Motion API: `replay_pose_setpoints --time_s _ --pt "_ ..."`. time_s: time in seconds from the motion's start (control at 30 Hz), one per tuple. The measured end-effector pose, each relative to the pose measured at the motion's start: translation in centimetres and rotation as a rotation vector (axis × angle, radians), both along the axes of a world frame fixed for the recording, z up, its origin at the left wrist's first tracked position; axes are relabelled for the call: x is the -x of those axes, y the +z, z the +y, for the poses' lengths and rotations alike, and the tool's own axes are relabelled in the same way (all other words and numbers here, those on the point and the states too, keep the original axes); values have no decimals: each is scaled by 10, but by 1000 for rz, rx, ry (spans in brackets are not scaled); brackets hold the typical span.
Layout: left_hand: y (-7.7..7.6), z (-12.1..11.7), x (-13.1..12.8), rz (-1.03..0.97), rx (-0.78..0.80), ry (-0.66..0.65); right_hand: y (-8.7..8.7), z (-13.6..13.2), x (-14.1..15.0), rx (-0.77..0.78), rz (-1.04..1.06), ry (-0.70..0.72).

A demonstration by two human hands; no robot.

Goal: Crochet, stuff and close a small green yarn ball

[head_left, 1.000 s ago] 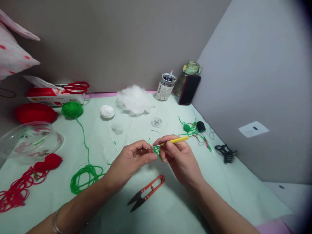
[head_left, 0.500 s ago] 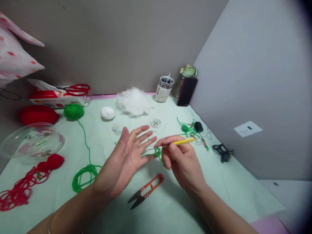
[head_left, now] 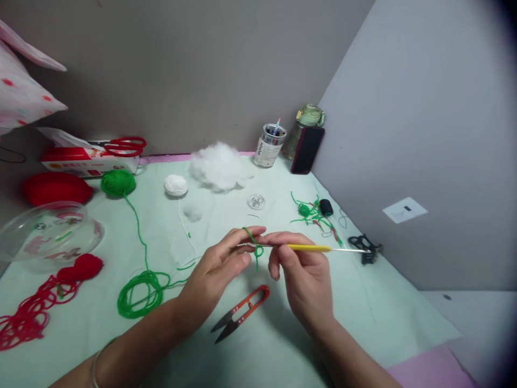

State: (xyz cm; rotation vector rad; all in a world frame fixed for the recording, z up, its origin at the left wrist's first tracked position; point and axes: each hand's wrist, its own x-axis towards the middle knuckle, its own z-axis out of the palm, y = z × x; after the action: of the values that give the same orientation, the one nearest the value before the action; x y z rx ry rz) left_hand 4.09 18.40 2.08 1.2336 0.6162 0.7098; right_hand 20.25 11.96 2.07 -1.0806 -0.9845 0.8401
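My right hand (head_left: 309,275) grips a crochet hook (head_left: 309,248) with a yellow handle, held level and pointing left. Near its tip a small loop of green yarn (head_left: 258,251) hangs on the metal shaft, a short tail below it. My left hand (head_left: 216,267) is curled at the hook's tip, with the green strand passing over its fingers and the thumb a little apart below. The rest of that strand is hidden behind the hand. Below both hands, orange thread snips (head_left: 251,307) lie on the table.
To the left are a coil of green yarn (head_left: 141,293), a green ball (head_left: 118,183), red yarn (head_left: 36,307) and a clear plastic bowl (head_left: 91,237). Further back lie white stuffing (head_left: 220,167) and a white yarn ball (head_left: 175,185). Yarn scraps (head_left: 309,210) and a black claw clip (head_left: 365,249) sit right.
My left hand has turned from an open, spread palm to curled fingers, with the green yarn over them. Both hands are closer together, and the hook is now nearly level.
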Motion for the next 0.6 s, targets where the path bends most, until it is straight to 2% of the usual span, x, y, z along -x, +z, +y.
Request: replay_pose_setpoints --time_s 0.1,0.27,0.33,0.4,0.5,0.53,0.6 --pt "1 -1 -2 -71 156 14 1 -2 0 -28 -87 -28" --pt "-2 -1 -7 -29 218 120 1 0 3 -69 -189 -41" --pt "-2 -2 -8 -26 226 153 -3 -1 3 -140 -333 -76" --pt "0 -5 -8 -48 270 168 -8 -4 3 -211 -584 -135" --pt "3 -8 -9 -117 456 100 -14 -9 2 -301 -901 -185" --pt "4 -9 -9 -138 523 60 -14 -10 1 -326 -930 -199" --pt "5 -7 -9 -174 615 -11 -11 -9 -2 -347 -858 -206"
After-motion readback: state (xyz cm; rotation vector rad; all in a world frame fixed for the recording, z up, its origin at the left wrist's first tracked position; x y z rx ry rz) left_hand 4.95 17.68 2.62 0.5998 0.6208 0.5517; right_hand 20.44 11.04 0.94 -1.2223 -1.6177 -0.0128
